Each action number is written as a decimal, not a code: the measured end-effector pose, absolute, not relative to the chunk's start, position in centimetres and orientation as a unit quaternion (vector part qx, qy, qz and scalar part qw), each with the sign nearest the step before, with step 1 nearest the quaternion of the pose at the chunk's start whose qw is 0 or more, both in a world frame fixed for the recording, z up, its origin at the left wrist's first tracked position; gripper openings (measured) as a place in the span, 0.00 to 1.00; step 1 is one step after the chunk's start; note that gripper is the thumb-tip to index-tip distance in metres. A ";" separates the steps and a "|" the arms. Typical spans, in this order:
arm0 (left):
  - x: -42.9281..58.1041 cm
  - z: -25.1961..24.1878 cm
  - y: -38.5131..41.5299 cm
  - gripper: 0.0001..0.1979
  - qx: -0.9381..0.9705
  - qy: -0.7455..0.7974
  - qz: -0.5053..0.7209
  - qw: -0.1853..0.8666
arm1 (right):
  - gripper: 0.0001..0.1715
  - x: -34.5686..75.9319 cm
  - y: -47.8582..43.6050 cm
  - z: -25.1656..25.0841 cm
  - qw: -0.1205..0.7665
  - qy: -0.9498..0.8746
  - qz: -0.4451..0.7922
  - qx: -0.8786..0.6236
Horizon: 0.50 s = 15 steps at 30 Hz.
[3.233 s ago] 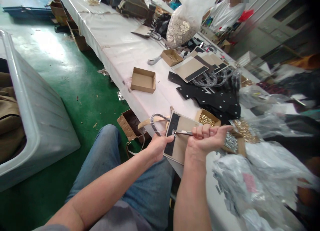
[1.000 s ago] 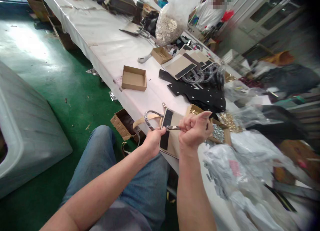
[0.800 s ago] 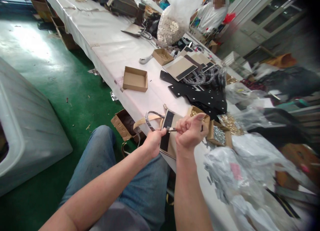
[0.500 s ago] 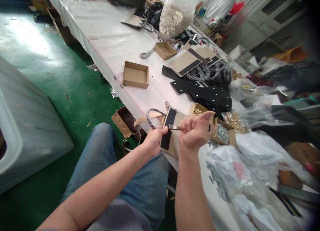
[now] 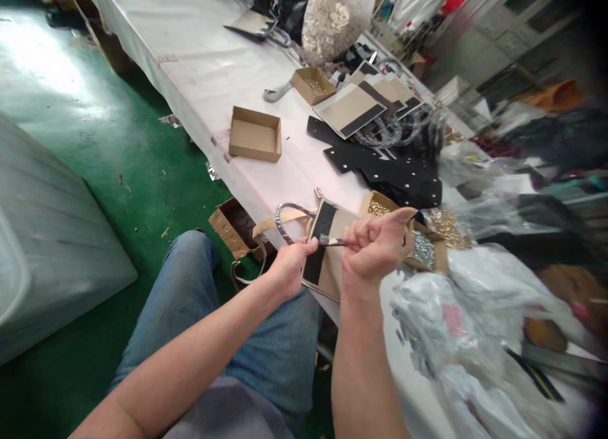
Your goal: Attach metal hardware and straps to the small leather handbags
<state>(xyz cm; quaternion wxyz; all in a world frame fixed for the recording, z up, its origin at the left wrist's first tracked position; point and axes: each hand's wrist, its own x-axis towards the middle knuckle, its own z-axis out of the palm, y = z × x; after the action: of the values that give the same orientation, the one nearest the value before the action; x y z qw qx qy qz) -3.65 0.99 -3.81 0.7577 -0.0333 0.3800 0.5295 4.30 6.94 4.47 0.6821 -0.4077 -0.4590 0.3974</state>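
My left hand (image 5: 295, 261) pinches the left edge of a beige panel (image 5: 340, 221) with a black band across it. A looped handle (image 5: 280, 218) in clear wrap curves from that edge, beside a tan strap (image 5: 266, 223). My right hand (image 5: 373, 246) is closed in a fist over the panel, thumb pointing up and right. From the fist a slim dark piece (image 5: 336, 242) runs left to a shiny metal bit near my left thumb. Whether it is a strap end or a tool, I cannot tell.
Boxes of gold (image 5: 377, 208) and silver (image 5: 422, 249) small fittings stand right of the hands. Beyond lie black studded pieces (image 5: 394, 170), stacked beige panels (image 5: 354, 108) and a shallow cardboard box (image 5: 255, 135). Plastic bags (image 5: 456, 318) cover the right side; a grey bin (image 5: 61, 261) stands left.
The view has shifted slightly. My right fist has moved a little to the right, with slightly more of the slim dark piece showing. My left hand keeps its pinch.
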 end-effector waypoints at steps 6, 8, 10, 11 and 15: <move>-3.1 -3.6 1.0 0.16 -0.028 0.395 0.551 0.734 | 0.42 4.3 7.2 3.6 0.667 -0.466 0.412 -0.410; -3.0 -3.5 1.0 0.15 -0.032 0.399 0.556 0.728 | 0.42 3.3 7.2 3.3 0.669 -0.476 0.396 -0.410; -3.1 -3.4 1.0 0.15 -0.041 0.393 0.551 0.735 | 0.42 2.2 7.1 3.2 0.666 -0.487 0.388 -0.411; -3.3 -3.3 0.9 0.15 -0.044 0.389 0.545 0.742 | 0.42 1.9 7.1 3.2 0.661 -0.491 0.390 -0.411; -3.8 -2.9 0.9 0.15 -0.037 0.382 0.521 0.762 | 0.42 3.4 7.1 4.3 0.681 -0.457 0.414 -0.395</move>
<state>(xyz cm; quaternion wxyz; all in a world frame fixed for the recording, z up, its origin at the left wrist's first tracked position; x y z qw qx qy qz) -3.83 0.87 -2.93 0.7619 -0.0372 0.3824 0.5214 3.42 7.10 4.33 0.6807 -0.3948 -0.4573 0.4145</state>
